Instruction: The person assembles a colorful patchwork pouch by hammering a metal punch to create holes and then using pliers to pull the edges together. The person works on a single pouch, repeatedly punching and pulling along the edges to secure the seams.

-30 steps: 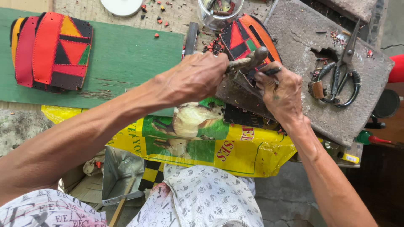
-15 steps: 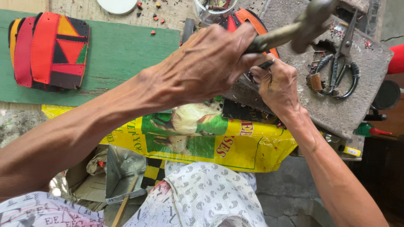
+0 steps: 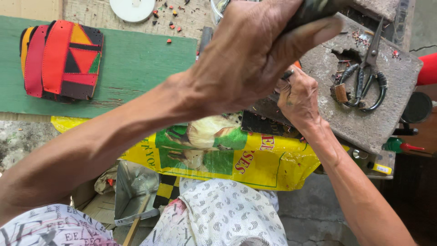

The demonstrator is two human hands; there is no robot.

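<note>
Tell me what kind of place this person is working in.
Probably a small handcraft workshop, perhaps for leather or similar sheet goods: stitched red, orange and black pieces lie on a green board, scissors rest on a worn stone slab, and cut scraps are scattered about.

A stack of stitched leather pieces (image 3: pixel 61 59) in red, orange and black is laid on a green board (image 3: pixel 136 64). A white round lid (image 3: pixel 133 8) is seen at the top edge, with small red scraps (image 3: pixel 169 40) scattered near it. Black-handled scissors (image 3: pixel 366 75) are rested on a grey stone slab (image 3: pixel 364 123). A yellow printed sack (image 3: pixel 227 155) is spread below.
</note>
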